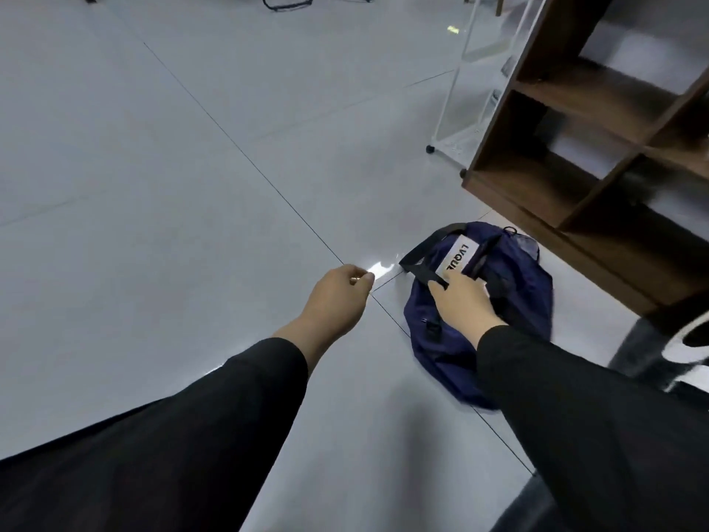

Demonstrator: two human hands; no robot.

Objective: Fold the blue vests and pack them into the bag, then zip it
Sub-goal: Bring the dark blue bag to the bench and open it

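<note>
A dark blue bag point(521, 286) with black straps and a white label lies on the pale tiled floor beside a shelf unit. My right hand point(464, 305) is on top of the bag, its fingers curled around the black handle straps near the label. My left hand point(337, 297) hovers over the floor to the left of the bag, fingers loosely curled and holding nothing. No blue vests are visible outside the bag. Whether the zip is closed cannot be told.
A dark wooden shelf unit point(598, 155) stands right behind the bag. A clear acrylic cart on castors point(472, 90) stands beside it. Black chair legs point(287, 1) show at the far top. Pale floor tiles point(153, 186) spread to the left.
</note>
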